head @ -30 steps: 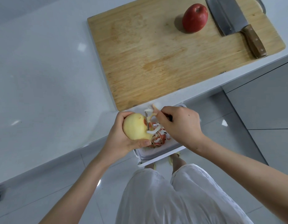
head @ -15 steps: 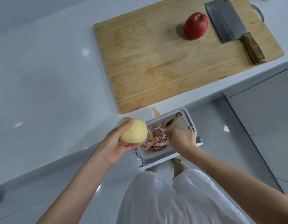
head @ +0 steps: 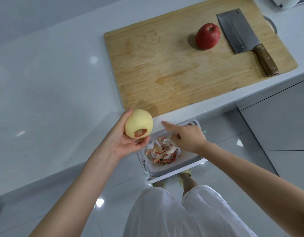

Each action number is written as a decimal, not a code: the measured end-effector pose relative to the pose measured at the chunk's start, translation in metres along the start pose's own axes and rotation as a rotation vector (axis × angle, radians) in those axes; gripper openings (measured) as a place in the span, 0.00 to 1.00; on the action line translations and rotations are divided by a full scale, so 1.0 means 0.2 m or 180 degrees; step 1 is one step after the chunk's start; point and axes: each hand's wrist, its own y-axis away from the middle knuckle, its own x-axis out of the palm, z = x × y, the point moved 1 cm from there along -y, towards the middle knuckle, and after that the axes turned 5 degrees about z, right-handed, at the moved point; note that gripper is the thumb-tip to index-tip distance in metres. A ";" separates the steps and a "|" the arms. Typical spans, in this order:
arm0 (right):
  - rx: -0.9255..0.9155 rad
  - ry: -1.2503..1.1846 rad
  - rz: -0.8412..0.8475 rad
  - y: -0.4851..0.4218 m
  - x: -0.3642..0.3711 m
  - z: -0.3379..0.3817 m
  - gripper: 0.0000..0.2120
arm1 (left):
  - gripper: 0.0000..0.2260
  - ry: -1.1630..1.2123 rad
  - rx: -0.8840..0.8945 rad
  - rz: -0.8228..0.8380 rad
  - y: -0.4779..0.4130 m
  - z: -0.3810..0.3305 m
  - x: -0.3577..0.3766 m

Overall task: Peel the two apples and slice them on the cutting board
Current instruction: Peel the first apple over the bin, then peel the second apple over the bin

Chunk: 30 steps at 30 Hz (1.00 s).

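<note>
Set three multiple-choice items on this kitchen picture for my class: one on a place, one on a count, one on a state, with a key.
1. Where does the cleaver lie?
A. On the cutting board, right of the red apple
B. In a sink
C. In a drawer

2. How many apples are in view?
A. One
B. Two
C. Three

3. The pale apple in the left hand is:
A. Unpeeled
B. Peeled but for a red patch
C. Sliced

Key:
1 A: its blade rests flat on the board beside the red apple.
2 B: one stands on the board, and one is held.
3 B: it is whole, with pale flesh all round and one red patch of skin near the fingers.
</note>
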 end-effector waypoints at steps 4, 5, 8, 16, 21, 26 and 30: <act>-0.0154 0.0083 -0.0038 0.09 0.05 -0.02 0.22 | 0.31 0.0218 -0.0320 0.0137 -0.04 -0.07 0.04; -0.0097 -0.0124 -0.0148 0.10 0.04 -0.03 0.20 | 0.30 0.0271 -0.0385 0.0156 -0.05 -0.08 0.06; 0.0144 -0.0981 -0.0582 0.08 -0.07 0.00 0.13 | 0.29 0.0325 -0.0480 0.0205 -0.10 -0.11 0.12; 0.0445 -0.1690 -0.1076 -0.01 -0.36 -0.02 0.23 | 0.30 -0.2358 0.0837 -0.0675 -0.20 -0.32 0.31; 0.0638 -0.1526 -0.1076 -0.09 -0.45 -0.08 0.23 | 0.31 -0.6090 0.1645 -0.1535 -0.20 -0.49 0.60; 0.0964 -0.1638 -0.1157 -0.18 -0.58 -0.18 0.24 | 0.29 -0.8332 0.1437 -0.2279 -0.36 -0.51 0.83; 0.1096 -0.2371 -0.1248 -0.20 -0.67 -0.28 0.24 | 0.24 -0.8878 0.1738 -0.2340 -0.43 -0.47 0.88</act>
